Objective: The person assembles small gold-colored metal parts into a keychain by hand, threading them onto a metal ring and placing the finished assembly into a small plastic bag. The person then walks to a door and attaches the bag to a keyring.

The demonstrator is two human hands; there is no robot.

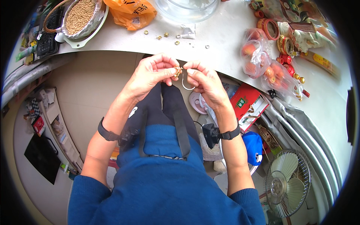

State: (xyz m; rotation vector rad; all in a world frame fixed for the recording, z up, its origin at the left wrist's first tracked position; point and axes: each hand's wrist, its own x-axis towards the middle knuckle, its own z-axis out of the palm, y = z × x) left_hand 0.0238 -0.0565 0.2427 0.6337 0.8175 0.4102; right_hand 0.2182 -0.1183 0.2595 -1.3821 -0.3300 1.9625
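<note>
My left hand [153, 71] pinches a small cluster of gold-coloured ornaments [177, 72] between thumb and fingers, just off the table's front edge. Close beside it, my right hand [204, 80] has its thumb and index fingertips together near the cluster. A thin white curved cord or wire [184, 84] hangs in an arc from the right fingers; its upper end is near the gold piece. What exactly lies between the right fingertips is too small to tell. Beyond the hands, several tiny gold bead-like pieces [166, 34] and a silver-coloured one [207, 46] lie scattered on the white table [225, 53].
A clear plastic sachet [188, 31] lies near a large transparent container [189, 11]. Left of these are an orange plastic bag [130, 14] and a lined basket of soybeans [81, 17]. Bagged fruit [253, 53] rests at right. Below stand a red box [245, 101] and an electric fan [288, 182].
</note>
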